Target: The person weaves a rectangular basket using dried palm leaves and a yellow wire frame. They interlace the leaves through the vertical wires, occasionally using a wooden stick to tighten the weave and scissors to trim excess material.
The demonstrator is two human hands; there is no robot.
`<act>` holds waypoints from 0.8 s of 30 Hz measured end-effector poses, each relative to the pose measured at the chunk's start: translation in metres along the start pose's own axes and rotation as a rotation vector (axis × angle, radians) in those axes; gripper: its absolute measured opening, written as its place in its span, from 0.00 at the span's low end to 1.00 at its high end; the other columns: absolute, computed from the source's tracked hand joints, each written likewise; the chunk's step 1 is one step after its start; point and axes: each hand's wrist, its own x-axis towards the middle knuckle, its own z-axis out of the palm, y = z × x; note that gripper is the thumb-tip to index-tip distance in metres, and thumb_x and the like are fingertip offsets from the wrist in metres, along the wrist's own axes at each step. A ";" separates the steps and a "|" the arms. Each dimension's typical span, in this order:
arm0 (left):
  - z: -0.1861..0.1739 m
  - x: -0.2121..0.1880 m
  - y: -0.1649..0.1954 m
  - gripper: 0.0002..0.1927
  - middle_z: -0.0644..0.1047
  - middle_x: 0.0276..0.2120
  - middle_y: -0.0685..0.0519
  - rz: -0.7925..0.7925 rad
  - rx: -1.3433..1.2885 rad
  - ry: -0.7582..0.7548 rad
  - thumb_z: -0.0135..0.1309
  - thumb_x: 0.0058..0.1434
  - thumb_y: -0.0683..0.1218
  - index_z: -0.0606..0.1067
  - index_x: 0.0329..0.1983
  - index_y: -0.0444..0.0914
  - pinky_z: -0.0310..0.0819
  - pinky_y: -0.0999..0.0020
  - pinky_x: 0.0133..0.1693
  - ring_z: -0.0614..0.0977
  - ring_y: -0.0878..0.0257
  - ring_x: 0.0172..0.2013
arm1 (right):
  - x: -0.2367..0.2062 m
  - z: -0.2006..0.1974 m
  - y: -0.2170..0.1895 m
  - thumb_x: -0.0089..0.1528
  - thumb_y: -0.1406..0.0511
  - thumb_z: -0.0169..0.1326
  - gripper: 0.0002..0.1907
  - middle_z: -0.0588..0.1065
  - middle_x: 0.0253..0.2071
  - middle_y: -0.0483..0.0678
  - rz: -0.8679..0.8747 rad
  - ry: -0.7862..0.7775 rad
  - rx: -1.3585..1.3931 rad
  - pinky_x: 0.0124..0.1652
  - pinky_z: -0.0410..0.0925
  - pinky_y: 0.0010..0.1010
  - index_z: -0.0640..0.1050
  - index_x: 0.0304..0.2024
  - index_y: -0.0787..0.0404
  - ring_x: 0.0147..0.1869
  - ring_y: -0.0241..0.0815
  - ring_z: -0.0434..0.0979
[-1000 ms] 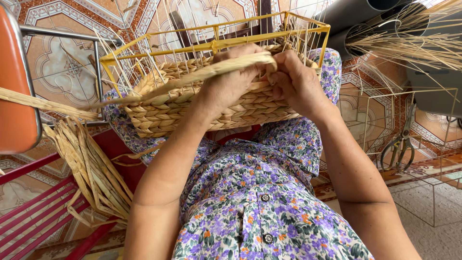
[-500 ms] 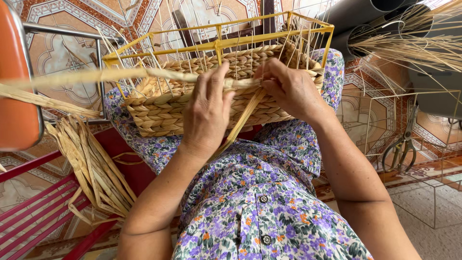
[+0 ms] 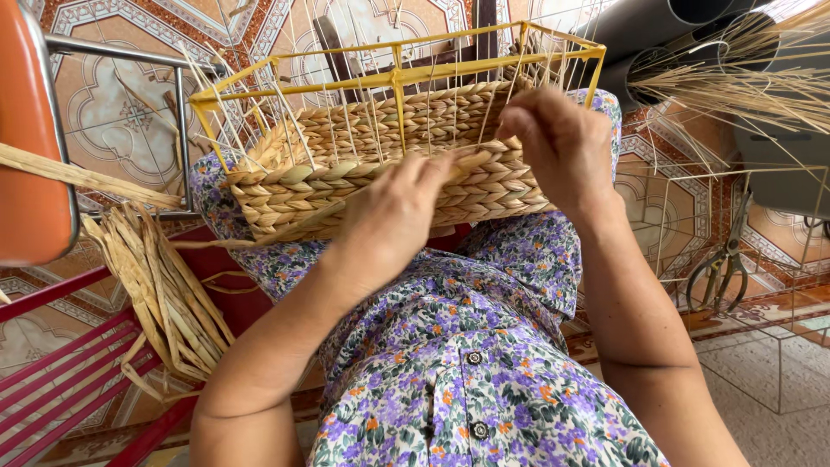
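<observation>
A half-woven basket (image 3: 389, 173) on a yellow wire frame (image 3: 398, 73) is held on the lap in the upper middle of the frame, its long axis running left to right. The left hand (image 3: 393, 212) is pressed against the near woven wall at center, fingers curled onto a flat straw strand (image 3: 259, 232) trailing toward the lower left. The right hand (image 3: 562, 143) is pinched together at the wall's upper right edge, nearer the rim; what it grips cannot be told. 1 bundle of loose straw (image 3: 156, 285) lies at lower left.
</observation>
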 end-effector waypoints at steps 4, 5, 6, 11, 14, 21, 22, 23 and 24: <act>-0.041 -0.002 -0.034 0.12 0.77 0.29 0.52 -0.221 -0.158 -0.349 0.53 0.72 0.44 0.77 0.57 0.40 0.74 0.71 0.27 0.76 0.63 0.26 | -0.008 0.019 -0.007 0.68 0.68 0.59 0.10 0.80 0.42 0.50 -0.244 -0.161 0.015 0.34 0.78 0.23 0.80 0.52 0.65 0.37 0.37 0.81; -0.050 -0.002 -0.040 0.11 0.76 0.27 0.53 -0.297 -0.120 -0.457 0.53 0.73 0.48 0.78 0.56 0.44 0.73 0.69 0.25 0.76 0.62 0.25 | -0.007 0.027 -0.008 0.67 0.68 0.60 0.11 0.80 0.39 0.49 -0.243 -0.163 -0.022 0.33 0.77 0.24 0.81 0.52 0.65 0.35 0.37 0.80; -0.058 -0.003 -0.041 0.09 0.76 0.29 0.54 -0.240 -0.048 -0.204 0.56 0.71 0.48 0.79 0.52 0.43 0.74 0.69 0.29 0.76 0.61 0.29 | -0.006 0.032 -0.008 0.67 0.68 0.61 0.13 0.80 0.36 0.48 -0.241 -0.167 -0.058 0.31 0.76 0.25 0.81 0.53 0.65 0.33 0.37 0.79; -0.078 -0.005 -0.009 0.10 0.75 0.26 0.51 -0.023 0.043 0.615 0.64 0.57 0.50 0.82 0.32 0.38 0.69 0.62 0.30 0.73 0.54 0.29 | -0.005 0.039 -0.006 0.68 0.68 0.59 0.06 0.80 0.38 0.51 -0.162 -0.082 -0.039 0.34 0.75 0.36 0.76 0.44 0.64 0.37 0.46 0.82; -0.046 0.014 0.015 0.09 0.77 0.28 0.53 -0.104 -0.271 0.304 0.60 0.68 0.49 0.80 0.39 0.39 0.73 0.68 0.28 0.78 0.63 0.27 | -0.007 0.038 -0.003 0.70 0.69 0.56 0.06 0.78 0.38 0.53 -0.130 -0.074 -0.015 0.35 0.74 0.41 0.72 0.46 0.64 0.39 0.52 0.82; 0.043 0.058 -0.044 0.10 0.78 0.28 0.55 -0.316 -0.720 -0.061 0.49 0.70 0.44 0.74 0.52 0.42 0.76 0.72 0.17 0.79 0.64 0.21 | -0.006 0.031 0.012 0.74 0.71 0.50 0.03 0.77 0.34 0.49 0.103 -0.228 0.282 0.32 0.76 0.28 0.68 0.46 0.63 0.33 0.36 0.80; 0.049 0.054 -0.042 0.06 0.78 0.27 0.53 -0.207 -0.582 0.103 0.52 0.71 0.44 0.77 0.47 0.39 0.76 0.71 0.19 0.79 0.63 0.22 | -0.005 0.030 0.013 0.73 0.72 0.49 0.02 0.77 0.35 0.48 0.146 -0.236 0.345 0.32 0.77 0.27 0.69 0.47 0.62 0.33 0.34 0.79; 0.051 0.050 -0.041 0.06 0.78 0.27 0.50 -0.100 -0.439 0.261 0.55 0.73 0.44 0.79 0.41 0.37 0.76 0.70 0.20 0.79 0.61 0.23 | -0.003 0.031 0.014 0.72 0.73 0.47 0.03 0.78 0.36 0.46 0.189 -0.247 0.410 0.32 0.77 0.25 0.70 0.48 0.62 0.33 0.32 0.78; 0.051 0.045 -0.036 0.06 0.78 0.28 0.51 -0.014 -0.493 0.263 0.55 0.74 0.43 0.78 0.40 0.37 0.77 0.71 0.24 0.80 0.62 0.25 | -0.001 0.032 0.014 0.72 0.73 0.46 0.05 0.78 0.37 0.45 0.230 -0.256 0.475 0.32 0.78 0.23 0.71 0.49 0.62 0.32 0.29 0.78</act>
